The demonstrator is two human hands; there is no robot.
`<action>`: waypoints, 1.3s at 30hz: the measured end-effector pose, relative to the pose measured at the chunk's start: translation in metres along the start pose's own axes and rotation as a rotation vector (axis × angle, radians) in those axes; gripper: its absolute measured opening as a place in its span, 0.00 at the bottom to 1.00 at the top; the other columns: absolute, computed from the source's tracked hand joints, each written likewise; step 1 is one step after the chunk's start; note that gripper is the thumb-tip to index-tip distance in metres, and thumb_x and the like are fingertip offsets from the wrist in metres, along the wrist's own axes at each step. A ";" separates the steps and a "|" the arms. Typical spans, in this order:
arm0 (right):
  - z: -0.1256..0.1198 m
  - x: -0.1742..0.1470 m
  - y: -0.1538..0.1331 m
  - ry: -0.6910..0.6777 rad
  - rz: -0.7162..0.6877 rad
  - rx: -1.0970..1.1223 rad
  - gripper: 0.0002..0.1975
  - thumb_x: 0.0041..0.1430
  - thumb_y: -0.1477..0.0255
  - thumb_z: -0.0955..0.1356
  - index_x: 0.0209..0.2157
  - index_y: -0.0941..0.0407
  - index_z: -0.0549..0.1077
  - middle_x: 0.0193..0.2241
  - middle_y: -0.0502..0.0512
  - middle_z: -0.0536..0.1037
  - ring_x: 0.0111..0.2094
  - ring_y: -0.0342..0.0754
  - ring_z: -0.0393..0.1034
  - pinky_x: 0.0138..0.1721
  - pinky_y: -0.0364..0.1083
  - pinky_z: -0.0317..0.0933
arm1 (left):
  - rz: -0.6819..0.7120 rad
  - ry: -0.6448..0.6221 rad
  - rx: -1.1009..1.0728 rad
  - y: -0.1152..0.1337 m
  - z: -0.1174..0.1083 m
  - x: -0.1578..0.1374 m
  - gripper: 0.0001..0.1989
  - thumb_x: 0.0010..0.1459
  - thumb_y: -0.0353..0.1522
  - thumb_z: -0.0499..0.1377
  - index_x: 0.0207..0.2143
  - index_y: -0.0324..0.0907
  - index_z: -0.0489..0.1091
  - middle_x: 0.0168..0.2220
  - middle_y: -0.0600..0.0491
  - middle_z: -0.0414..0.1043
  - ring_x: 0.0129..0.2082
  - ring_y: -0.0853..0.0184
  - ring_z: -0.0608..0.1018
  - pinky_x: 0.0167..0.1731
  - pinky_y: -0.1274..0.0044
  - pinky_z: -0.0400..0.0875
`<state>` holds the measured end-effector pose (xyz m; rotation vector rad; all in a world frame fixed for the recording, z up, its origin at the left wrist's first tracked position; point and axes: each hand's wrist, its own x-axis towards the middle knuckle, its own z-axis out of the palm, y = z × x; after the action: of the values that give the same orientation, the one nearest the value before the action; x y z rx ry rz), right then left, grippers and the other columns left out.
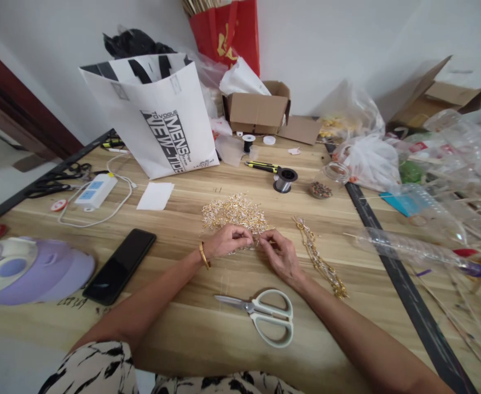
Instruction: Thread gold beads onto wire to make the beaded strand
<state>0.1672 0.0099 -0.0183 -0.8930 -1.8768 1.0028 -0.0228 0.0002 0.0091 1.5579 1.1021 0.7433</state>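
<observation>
A loose heap of small gold and clear beaded pieces (pixel 236 210) lies on the wooden table in front of me. At its near edge my left hand (pixel 229 239), with a gold bangle on the wrist, is closed in a pinch. My right hand (pixel 280 254) faces it, thumb and fingertips pressed together, with the two sets of fingertips almost meeting. Whatever sits between the fingers is too small to make out. To the right of my right hand rests a bundle of gold beaded strands (pixel 320 260). Scissors with pale handles (pixel 271 317) lie nearer to me, below both hands.
Left of my arms lie a black phone (pixel 120 266), a power strip (pixel 96 191) and a purple cap (pixel 55 271). A wire spool (pixel 284 179), pliers (pixel 262 166) and a jar of beads (pixel 320 190) stand beyond the heap. A white paper bag (pixel 162 120) and clear plastic packaging (pixel 412 241) flank the table.
</observation>
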 end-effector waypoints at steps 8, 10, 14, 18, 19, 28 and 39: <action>0.001 0.000 0.001 -0.017 0.012 0.061 0.07 0.61 0.69 0.63 0.31 0.57 0.68 0.24 0.50 0.70 0.22 0.41 0.64 0.22 0.40 0.59 | -0.102 -0.064 -0.143 0.002 0.009 -0.001 0.13 0.56 0.38 0.56 0.29 0.35 0.67 0.19 0.56 0.68 0.18 0.76 0.69 0.21 0.84 0.63; 0.002 -0.001 0.002 -0.016 -0.009 0.046 0.07 0.61 0.69 0.63 0.32 0.57 0.68 0.25 0.51 0.70 0.23 0.42 0.64 0.22 0.40 0.60 | -0.105 -0.068 -0.172 0.002 0.011 -0.002 0.14 0.56 0.40 0.56 0.29 0.35 0.66 0.21 0.54 0.71 0.18 0.77 0.69 0.20 0.84 0.64; 0.002 0.000 -0.001 -0.051 -0.069 -0.058 0.07 0.62 0.69 0.62 0.32 0.57 0.69 0.28 0.53 0.71 0.27 0.43 0.66 0.24 0.41 0.61 | -0.110 -0.071 -0.199 0.002 0.012 -0.002 0.15 0.55 0.40 0.57 0.29 0.35 0.66 0.23 0.52 0.73 0.16 0.77 0.68 0.18 0.84 0.64; -0.003 0.003 -0.009 -0.108 -0.188 -0.185 0.06 0.62 0.73 0.62 0.34 0.56 0.69 0.29 0.54 0.72 0.29 0.45 0.67 0.28 0.42 0.62 | -0.105 -0.071 -0.137 0.003 0.013 -0.003 0.13 0.56 0.38 0.57 0.29 0.35 0.67 0.21 0.52 0.73 0.14 0.78 0.66 0.16 0.85 0.61; -0.004 0.003 -0.011 -0.125 -0.217 -0.220 0.05 0.63 0.74 0.61 0.35 0.56 0.69 0.29 0.55 0.72 0.30 0.45 0.67 0.29 0.43 0.62 | -0.106 -0.071 -0.122 0.004 0.013 -0.003 0.13 0.56 0.38 0.56 0.29 0.35 0.67 0.20 0.53 0.73 0.14 0.78 0.66 0.16 0.85 0.60; -0.006 0.005 -0.026 -0.297 -0.296 -0.711 0.06 0.63 0.77 0.59 0.37 0.57 0.66 0.29 0.56 0.72 0.25 0.45 0.67 0.25 0.41 0.56 | -0.164 -0.112 -0.025 0.007 0.012 -0.003 0.06 0.54 0.30 0.56 0.31 0.34 0.68 0.18 0.54 0.73 0.13 0.74 0.70 0.15 0.84 0.63; 0.002 0.003 -0.005 -0.152 -0.279 -0.485 0.06 0.64 0.75 0.58 0.36 0.56 0.66 0.25 0.53 0.73 0.24 0.45 0.68 0.27 0.41 0.58 | -0.213 -0.068 -0.189 0.004 0.010 -0.011 0.14 0.53 0.40 0.58 0.27 0.36 0.65 0.22 0.52 0.75 0.16 0.76 0.72 0.18 0.84 0.65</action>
<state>0.1632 0.0099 -0.0131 -0.8054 -2.3503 0.4601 -0.0169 -0.0145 0.0106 1.2757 1.0948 0.6264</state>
